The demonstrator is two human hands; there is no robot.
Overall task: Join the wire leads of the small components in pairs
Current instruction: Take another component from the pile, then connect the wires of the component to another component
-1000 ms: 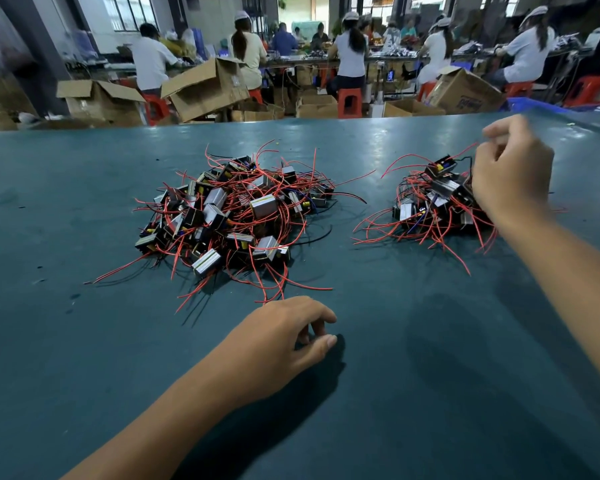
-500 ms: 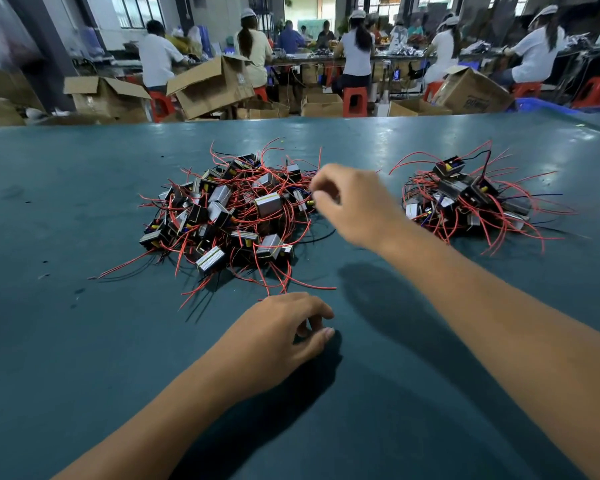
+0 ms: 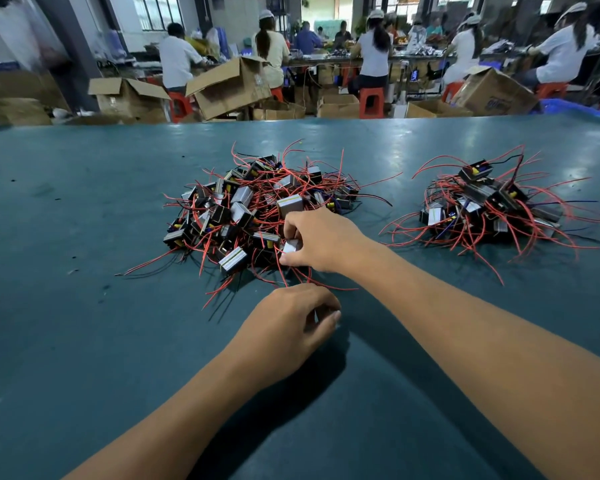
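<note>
left hand fingertips hidden; distant workers blurred

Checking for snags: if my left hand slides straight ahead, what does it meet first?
Probably the loose red wire leads at the near edge of the bigger heap of small boxy components, just ahead of the left hand; depth is unclear.

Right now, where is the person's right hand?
In the head view the right hand is at the near right edge of the larger, left pile of components, pinching a small silver component, just beyond the left hand.

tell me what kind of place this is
Most likely a factory assembly floor: piles of wired components on a green bench, capped workers seated on stools at a long table behind, open cartons on the floor.
</note>
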